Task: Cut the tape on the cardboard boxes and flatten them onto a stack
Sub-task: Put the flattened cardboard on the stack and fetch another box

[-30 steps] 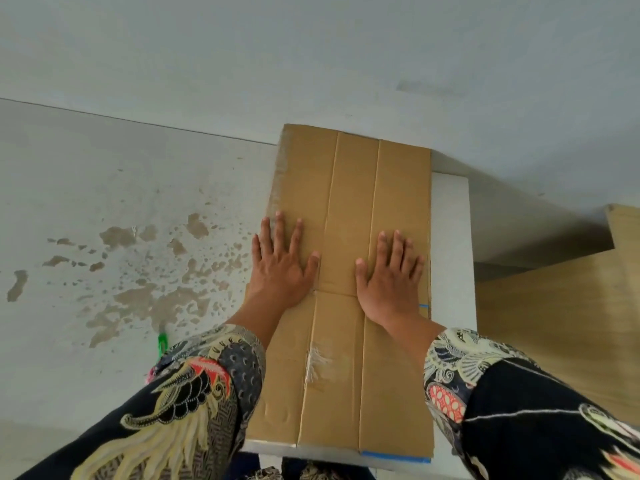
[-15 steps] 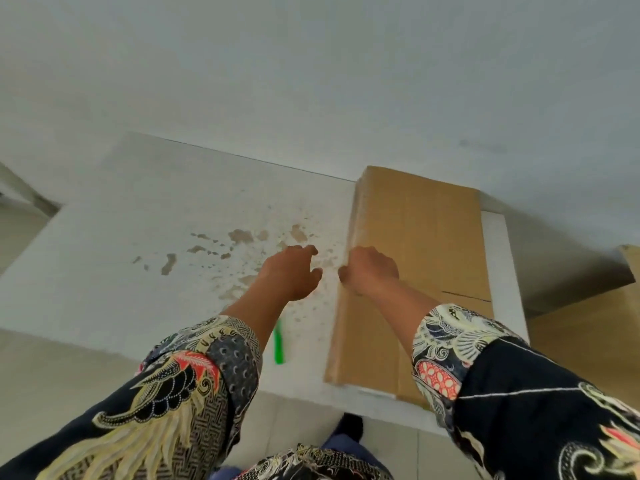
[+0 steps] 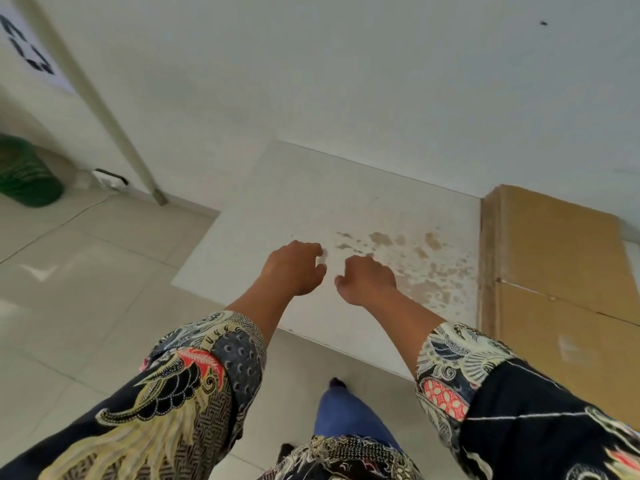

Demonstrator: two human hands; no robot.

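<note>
The left hand (image 3: 293,269) and right hand (image 3: 367,285) are observed loosely curled and holding nothing, raised over the white table (image 3: 311,188). Both have been withdrawn from the flattened cardboard (image 3: 554,271), now left on the table's right end. That box is judged stacked; another is presumably to be fetched.

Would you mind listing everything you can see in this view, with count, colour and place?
flattened cardboard: a stack, exact count unclear, brown, right end of the table
table: one, white with brown stains, centre
green bin: one, green, on the floor far left
pole: one, pale, leaning at upper left
floor: pale tiles, left and bottom
wall: white, behind the table
left hand: one, loosely curled, holding nothing, over the table
right hand: one, loosely curled, holding nothing, over the table
sleeves: two, dark patterned, bottom
</note>
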